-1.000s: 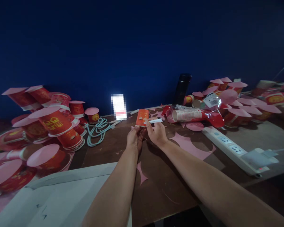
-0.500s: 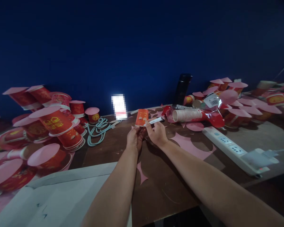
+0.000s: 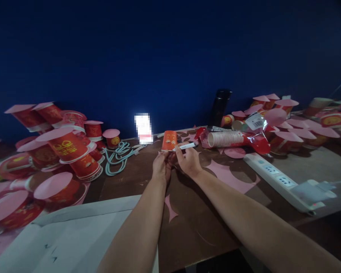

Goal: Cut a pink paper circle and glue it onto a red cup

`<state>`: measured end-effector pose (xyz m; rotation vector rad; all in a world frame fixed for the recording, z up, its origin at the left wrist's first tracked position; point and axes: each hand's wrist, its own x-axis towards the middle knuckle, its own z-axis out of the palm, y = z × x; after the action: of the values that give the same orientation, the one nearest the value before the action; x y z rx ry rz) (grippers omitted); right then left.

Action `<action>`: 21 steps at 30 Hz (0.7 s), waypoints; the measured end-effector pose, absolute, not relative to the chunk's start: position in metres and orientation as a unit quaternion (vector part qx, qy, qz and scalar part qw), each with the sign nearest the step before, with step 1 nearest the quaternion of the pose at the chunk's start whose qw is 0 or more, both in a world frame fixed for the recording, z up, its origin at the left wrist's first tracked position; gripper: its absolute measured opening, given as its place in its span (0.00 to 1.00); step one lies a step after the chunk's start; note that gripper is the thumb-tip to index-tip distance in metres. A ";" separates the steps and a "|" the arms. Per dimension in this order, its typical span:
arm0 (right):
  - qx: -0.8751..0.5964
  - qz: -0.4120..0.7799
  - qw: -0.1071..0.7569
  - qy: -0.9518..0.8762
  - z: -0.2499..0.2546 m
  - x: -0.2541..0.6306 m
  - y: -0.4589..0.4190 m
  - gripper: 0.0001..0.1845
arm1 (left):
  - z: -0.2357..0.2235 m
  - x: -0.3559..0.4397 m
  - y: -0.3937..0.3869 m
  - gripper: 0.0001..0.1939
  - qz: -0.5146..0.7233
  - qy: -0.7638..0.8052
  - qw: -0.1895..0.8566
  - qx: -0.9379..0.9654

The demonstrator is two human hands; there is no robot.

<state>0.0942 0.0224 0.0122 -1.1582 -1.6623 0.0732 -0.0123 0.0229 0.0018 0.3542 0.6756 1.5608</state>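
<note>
A red paper cup with pale printed marks stands upside down, its white rim toward me. My left hand has its fingers closed on the cup's rim from below. My right hand grips a white marker with a dark end, like a pen. The marker's other end is near the cup's right lower side; whether it touches cannot be made out. Behind the cup, pink paper scraps lie on the brown table.
Red cups with pink paper discs pile up on the left, more cups on the right. A phone, a coiled cable, a black bottle, a sleeve of stacked cups, a power strip and white board surround the hands.
The cup has turned a little and shifted slightly left in my left hand. The marker in my right hand lies a bit flatter. Both hands stay in nearly the same place.
</note>
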 end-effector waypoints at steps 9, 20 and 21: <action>-0.461 0.028 0.540 -0.704 0.011 0.094 0.023 0.12 | 0.002 -0.010 0.020 0.07 0.676 0.288 0.649 0.197; -0.476 0.032 0.534 -0.698 0.012 0.094 0.024 0.13 | 0.005 -0.008 0.021 0.06 0.682 0.294 0.648 0.168; -0.479 0.032 0.533 -0.697 0.013 0.094 0.024 0.13 | 0.005 -0.008 0.021 0.06 0.684 0.292 0.648 0.166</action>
<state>0.0943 0.0244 0.0128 -1.1422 -1.6616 0.0754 -0.0082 0.0209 0.0049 0.3781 0.6634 1.5555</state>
